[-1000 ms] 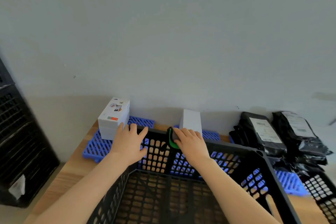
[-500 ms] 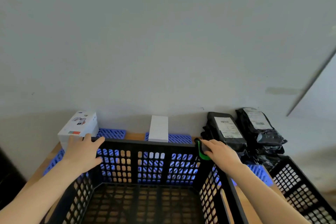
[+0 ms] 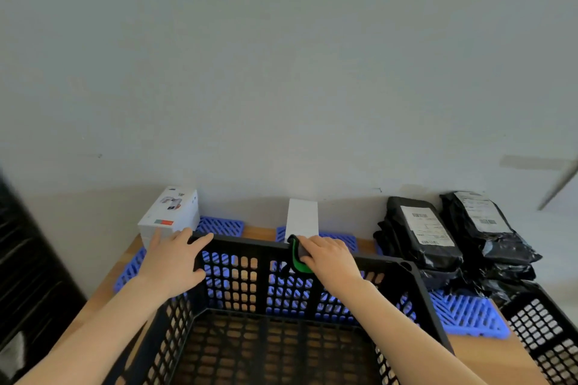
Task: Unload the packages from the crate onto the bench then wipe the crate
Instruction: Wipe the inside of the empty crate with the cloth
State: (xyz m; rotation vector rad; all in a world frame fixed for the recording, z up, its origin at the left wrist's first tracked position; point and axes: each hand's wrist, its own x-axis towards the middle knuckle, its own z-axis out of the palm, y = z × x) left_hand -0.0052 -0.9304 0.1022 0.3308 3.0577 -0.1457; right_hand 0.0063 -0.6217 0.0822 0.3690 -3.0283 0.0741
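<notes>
Black lattice crate [image 3: 281, 316] on wooden table [image 3: 488, 353], near centre, interior bare. Left hand [image 3: 170, 262] closed around far-left corner of rim. Right hand [image 3: 331, 259] presses green-edged cloth [image 3: 297, 256] onto far rim, fingers curled over it. Black bagged packages [image 3: 422, 237] stacked far right on blue grid mats [image 3: 466, 316]; white boxes [image 3: 172, 216] far left and centre against wall.

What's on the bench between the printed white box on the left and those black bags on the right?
In the head view, a plain white box stands against the wall between the printed box and the black bags, on blue mats.
</notes>
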